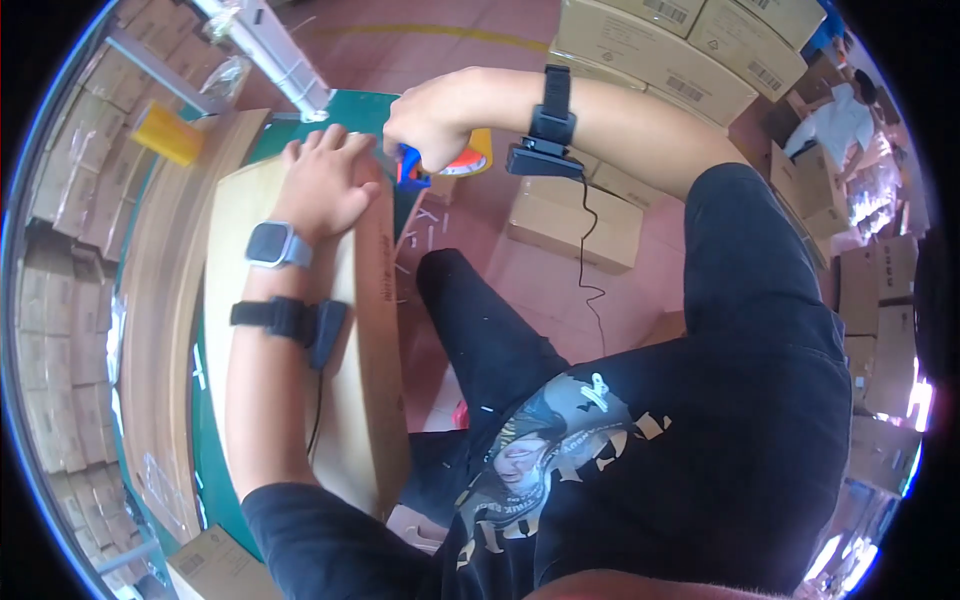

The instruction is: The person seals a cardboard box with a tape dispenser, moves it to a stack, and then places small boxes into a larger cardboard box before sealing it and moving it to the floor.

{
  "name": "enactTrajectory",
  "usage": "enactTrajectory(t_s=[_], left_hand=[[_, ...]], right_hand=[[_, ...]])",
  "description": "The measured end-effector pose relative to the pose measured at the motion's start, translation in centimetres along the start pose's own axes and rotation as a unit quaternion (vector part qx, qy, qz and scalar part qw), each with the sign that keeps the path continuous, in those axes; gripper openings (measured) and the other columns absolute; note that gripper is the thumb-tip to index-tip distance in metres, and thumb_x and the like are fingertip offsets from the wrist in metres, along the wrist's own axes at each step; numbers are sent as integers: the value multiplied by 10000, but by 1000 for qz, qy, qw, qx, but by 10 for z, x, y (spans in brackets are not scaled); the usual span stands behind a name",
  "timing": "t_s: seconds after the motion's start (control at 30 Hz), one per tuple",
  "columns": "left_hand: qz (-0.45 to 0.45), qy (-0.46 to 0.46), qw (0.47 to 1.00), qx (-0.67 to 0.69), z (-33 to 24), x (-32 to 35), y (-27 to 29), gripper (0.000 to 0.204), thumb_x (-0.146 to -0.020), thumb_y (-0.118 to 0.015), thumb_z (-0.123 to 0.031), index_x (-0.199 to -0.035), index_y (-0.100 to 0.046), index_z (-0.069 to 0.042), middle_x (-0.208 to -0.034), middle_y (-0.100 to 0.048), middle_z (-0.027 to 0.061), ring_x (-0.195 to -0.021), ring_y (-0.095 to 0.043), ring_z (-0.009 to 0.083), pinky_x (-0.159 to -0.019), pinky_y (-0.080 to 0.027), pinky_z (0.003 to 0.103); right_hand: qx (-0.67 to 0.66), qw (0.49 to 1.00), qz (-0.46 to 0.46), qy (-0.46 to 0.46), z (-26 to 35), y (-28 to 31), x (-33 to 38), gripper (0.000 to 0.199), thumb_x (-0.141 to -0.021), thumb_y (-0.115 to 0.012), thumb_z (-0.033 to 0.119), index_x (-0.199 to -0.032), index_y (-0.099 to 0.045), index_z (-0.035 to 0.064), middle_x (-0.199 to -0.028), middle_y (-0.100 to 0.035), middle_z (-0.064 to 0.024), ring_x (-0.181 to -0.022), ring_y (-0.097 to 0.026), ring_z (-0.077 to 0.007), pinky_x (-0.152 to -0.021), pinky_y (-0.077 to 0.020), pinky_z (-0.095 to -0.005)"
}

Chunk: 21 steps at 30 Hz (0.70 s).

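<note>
A long tan cardboard carton [355, 420] lies in front of me on a green tabletop [215, 450]. My left hand [325, 185] rests on the carton's far part, palm down with the fingers spread. Just beyond the carton's far right corner, my right hand [430, 115] is wrapped around a blue tape dispenser [411, 180]. An orange and yellow roll shows on the dispenser, partly covered by that hand. The dispenser is close to the carton's end; whether it touches is hidden. Both wrists carry black straps with small devices, and a watch [270, 244] sits on the left one.
Left of the carton runs a long wooden board [160, 330], with a yellow roll [167, 133] near its far end. Stacked cartons [650, 60] stand at the far right, another carton [575, 225] on the floor. A person [838, 118] is at the right edge. A cable hangs from my right wrist.
</note>
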<state>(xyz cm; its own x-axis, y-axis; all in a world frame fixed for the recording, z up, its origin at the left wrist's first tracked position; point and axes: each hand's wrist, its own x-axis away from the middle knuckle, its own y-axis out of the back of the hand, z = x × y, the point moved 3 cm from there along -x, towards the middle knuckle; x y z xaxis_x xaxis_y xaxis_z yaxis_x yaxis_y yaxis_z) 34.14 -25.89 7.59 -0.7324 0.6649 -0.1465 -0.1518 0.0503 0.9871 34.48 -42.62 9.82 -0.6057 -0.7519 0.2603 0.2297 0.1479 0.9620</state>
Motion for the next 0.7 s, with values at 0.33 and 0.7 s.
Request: enactTrajectory(t_s=[0.33,0.7], left_hand=[[37,119,991,39,-3,-34,-8,367,-791,-658,-361,-1043,-727,-103,-1125,-679,171,-1096,-626,370,-957,-469,523],[25,168,985,23,15,-60,-33,333,-767,-697,-326,-1010,-750,-104,-1026,-734,159,-986,-692,366,-968,-392,634]], right_hand=[[59,989,116,-68,2,20,-22,381,-749,-607,192,-1097,-717,83,-1055,-716,-170,-1003,-672,-336,-857,-539,-440],[57,970,176,-156,-9,13,-60,392,-724,-589,195,-1062,-710,40,-1036,-697,-184,-937,-648,-353,-850,-515,-416]])
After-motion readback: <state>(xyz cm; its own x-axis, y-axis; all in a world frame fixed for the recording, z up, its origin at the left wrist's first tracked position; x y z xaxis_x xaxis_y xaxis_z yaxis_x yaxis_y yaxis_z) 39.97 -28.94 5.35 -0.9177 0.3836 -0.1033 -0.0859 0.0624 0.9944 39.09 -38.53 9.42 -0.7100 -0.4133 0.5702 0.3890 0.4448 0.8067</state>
